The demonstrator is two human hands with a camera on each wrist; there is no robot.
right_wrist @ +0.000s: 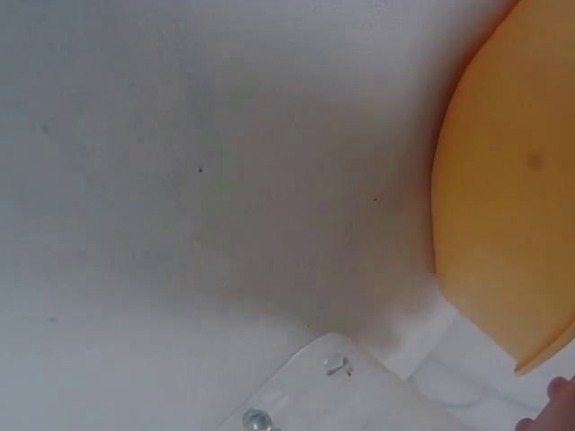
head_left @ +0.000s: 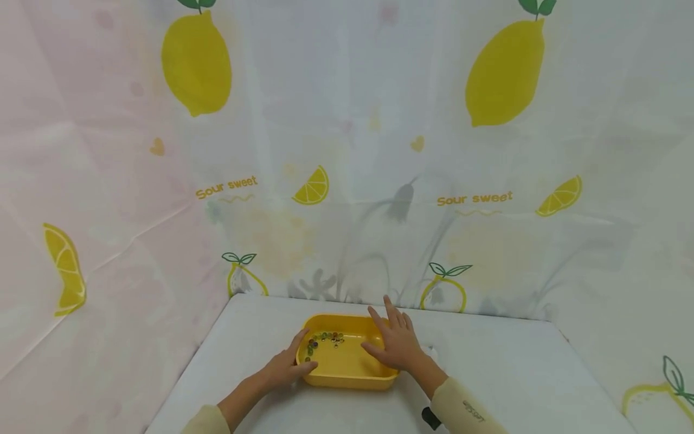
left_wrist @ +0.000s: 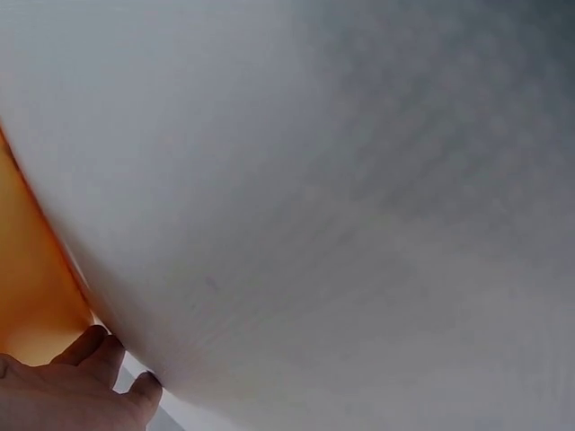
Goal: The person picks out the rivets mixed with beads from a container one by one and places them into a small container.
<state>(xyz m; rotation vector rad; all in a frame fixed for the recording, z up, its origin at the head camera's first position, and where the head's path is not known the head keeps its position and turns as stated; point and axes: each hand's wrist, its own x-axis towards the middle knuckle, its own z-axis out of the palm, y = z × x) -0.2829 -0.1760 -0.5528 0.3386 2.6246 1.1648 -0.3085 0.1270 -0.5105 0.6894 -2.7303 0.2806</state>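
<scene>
A yellow rectangular tray (head_left: 352,382) stands on the white table, with several small glass marbles (head_left: 312,345) gathered along its left and back left inside. My left hand (head_left: 284,366) grips the tray's left end, thumb over the rim and fingers along the outer side. In the left wrist view, fingers (left_wrist: 103,355) lie by the orange-yellow wall. Over the tray's right end, my right hand (head_left: 398,343) is spread with fingers extended and nothing held. Only a bit of that hand shows in the right wrist view, beside the tray wall (right_wrist: 512,197).
Right of the tray, partly behind my right forearm, lies a clear plastic piece (right_wrist: 359,395) with a glass marble (right_wrist: 257,419) at it. A lemon-print cloth (head_left: 368,241) hangs behind the white table (head_left: 499,374) and at both sides.
</scene>
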